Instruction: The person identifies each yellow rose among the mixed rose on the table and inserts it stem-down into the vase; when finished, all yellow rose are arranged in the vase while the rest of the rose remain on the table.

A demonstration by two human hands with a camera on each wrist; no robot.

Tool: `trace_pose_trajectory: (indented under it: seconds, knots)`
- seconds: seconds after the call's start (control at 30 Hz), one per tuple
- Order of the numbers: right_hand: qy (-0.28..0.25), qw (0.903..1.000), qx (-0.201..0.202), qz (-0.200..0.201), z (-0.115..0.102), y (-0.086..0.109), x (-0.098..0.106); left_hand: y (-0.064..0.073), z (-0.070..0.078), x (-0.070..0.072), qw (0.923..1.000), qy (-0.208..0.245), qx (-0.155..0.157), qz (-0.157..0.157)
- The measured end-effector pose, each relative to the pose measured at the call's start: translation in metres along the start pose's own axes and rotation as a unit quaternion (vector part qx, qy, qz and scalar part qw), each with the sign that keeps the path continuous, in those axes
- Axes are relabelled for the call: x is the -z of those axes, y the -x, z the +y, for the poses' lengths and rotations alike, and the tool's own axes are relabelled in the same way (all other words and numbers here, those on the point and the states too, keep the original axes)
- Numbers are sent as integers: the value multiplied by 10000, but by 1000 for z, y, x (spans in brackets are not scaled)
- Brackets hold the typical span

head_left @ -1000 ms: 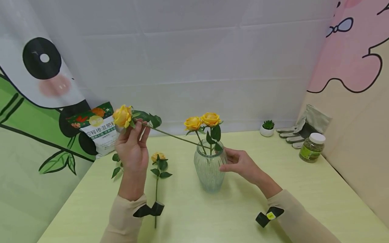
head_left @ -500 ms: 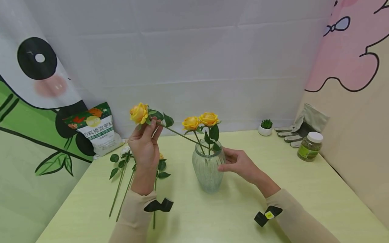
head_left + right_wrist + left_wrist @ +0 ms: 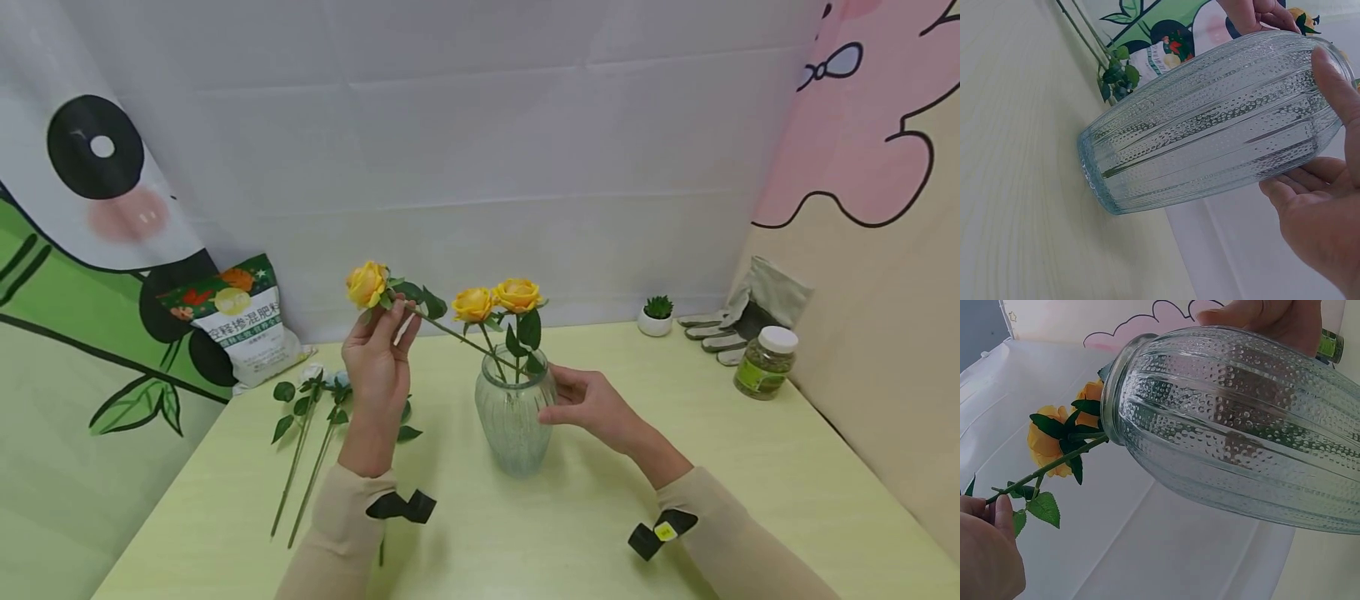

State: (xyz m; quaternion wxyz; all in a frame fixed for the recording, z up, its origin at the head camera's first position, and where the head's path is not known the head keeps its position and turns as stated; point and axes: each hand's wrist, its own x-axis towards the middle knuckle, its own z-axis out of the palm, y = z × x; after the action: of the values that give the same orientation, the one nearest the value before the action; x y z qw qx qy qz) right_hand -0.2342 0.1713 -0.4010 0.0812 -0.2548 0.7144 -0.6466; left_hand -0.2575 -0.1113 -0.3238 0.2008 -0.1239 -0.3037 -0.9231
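My left hand (image 3: 377, 354) pinches a yellow rose (image 3: 367, 285) by its stem just under the bloom. The stem slants down to the right, its lower end inside the mouth of a ribbed glass vase (image 3: 513, 425). Two more yellow roses (image 3: 517, 295) stand in the vase, leaning slightly. With thumb and fingers, my right hand (image 3: 592, 408) grips the vase's right side below the rim. The right wrist view shows the vase base (image 3: 1097, 175) on the table and the thumb (image 3: 1335, 81) across the glass. In the left wrist view, fingertips hold the green stem (image 3: 1054, 465).
A white rose (image 3: 310, 372) and a pale blue rose (image 3: 339, 379) lie at the left; another stem's leaves (image 3: 408, 433) show behind my left arm. A fertilizer bag (image 3: 251, 325) leans at the back left. Back right are a potted succulent (image 3: 657, 317), gloves (image 3: 738, 325) and a jar (image 3: 765, 364).
My left hand has moved right toward the vase with the rose, uncovering the white and blue roses and covering the yellow one on the table. My right hand still holds the vase in place.
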Motion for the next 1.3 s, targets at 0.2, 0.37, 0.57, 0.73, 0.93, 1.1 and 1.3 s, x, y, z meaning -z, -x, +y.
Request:
trace_pose_trajectory:
  seconds: [0.2,0.37,0.57,0.73,0.93,1.1,1.3]
  knots:
    - [30,10000,-13,20,-1,1,1,-1,-2,-2,9999,100,6,-41]
    - [19,10000,-27,30,0,1,1,5,-2,-8,9997,24,-6,-231]
    - [-1,10000,-38,44,-1,1,1,13,-6,-11,9987,-269,112,-415]
    - [-20,10000,-52,-4,-1,1,0,17,-10,-12,9982,-407,164,-417]
    - [-43,10000,-70,10,-1,2,0,22,-16,-14,9953,-703,162,-642]
    - [-72,10000,-38,-11,-1,1,0,25,-22,-13,9934,-852,302,-706]
    - [-13,10000,-45,8,-1,0,0,27,-28,-13,9909,-966,377,-861]
